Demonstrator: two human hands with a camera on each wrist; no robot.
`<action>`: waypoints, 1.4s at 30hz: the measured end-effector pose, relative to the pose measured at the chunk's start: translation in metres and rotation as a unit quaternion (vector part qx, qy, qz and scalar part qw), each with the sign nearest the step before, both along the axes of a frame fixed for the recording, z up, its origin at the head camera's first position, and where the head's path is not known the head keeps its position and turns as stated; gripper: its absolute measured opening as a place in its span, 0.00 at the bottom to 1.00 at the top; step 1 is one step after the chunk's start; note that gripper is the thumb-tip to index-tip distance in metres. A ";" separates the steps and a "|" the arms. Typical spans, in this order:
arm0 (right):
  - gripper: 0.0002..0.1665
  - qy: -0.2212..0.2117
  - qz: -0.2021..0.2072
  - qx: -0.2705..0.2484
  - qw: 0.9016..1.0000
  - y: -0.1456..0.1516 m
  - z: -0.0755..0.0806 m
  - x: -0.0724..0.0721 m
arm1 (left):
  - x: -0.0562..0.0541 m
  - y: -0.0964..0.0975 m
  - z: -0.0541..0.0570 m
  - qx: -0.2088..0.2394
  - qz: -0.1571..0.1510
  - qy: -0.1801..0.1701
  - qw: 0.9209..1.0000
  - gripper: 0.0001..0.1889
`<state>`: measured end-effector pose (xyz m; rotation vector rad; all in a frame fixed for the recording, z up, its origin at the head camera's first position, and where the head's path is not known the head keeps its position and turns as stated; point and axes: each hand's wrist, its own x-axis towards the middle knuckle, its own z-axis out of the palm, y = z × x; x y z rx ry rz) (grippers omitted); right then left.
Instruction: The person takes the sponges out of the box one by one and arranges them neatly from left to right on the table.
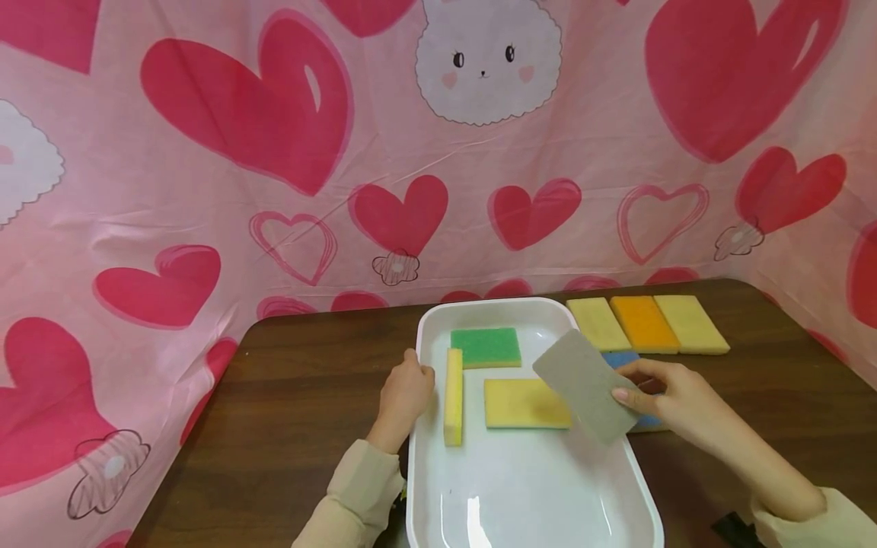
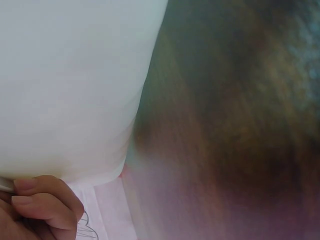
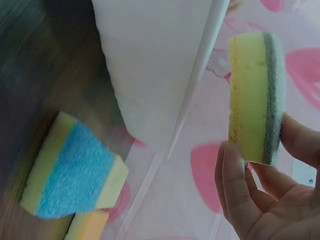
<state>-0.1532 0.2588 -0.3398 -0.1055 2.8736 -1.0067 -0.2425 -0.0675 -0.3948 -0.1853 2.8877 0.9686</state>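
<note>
My left hand (image 1: 404, 392) grips the left rim of a deep white tray (image 1: 527, 487); in the left wrist view its fingers (image 2: 52, 200) curl over the tray's edge. Over the tray's right side, my right hand (image 1: 674, 403) pinches a sponge (image 1: 585, 384) with a grey scouring face and a yellow foam body (image 3: 247, 100), thumb on one side and fingers on the other. Inside the tray, a green-topped sponge (image 1: 486, 345) lies at the back, a yellow sponge (image 1: 524, 403) lies flat in front of it, and another yellow sponge (image 1: 454, 396) stands on its long edge along the left.
Right of the tray, a pale yellow sponge (image 1: 597, 323), an orange one (image 1: 644, 323) and a second pale yellow one (image 1: 692, 323) lie in a row. Blue-faced sponges (image 3: 75, 170) sit nearer, partly behind my right hand. A pink heart-patterned cloth (image 1: 479, 160) hangs behind the brown table (image 1: 288, 426).
</note>
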 end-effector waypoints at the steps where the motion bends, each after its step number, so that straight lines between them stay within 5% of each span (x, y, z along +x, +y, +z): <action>1: 0.23 -0.001 -0.006 -0.003 1.000 0.003 0.000 0.000 | 0.000 0.000 0.000 -0.002 -0.001 0.002 1.000 0.21; 24: 0.24 0.034 -0.090 0.004 0.995 0.064 -0.009 -0.004 | -0.001 0.001 0.001 -0.008 -0.001 0.007 1.000 0.21; 42: 0.36 -0.025 -0.158 0.038 0.986 0.096 -0.016 -0.007 | 0.000 0.001 -0.001 0.001 0.007 -0.007 1.000 0.22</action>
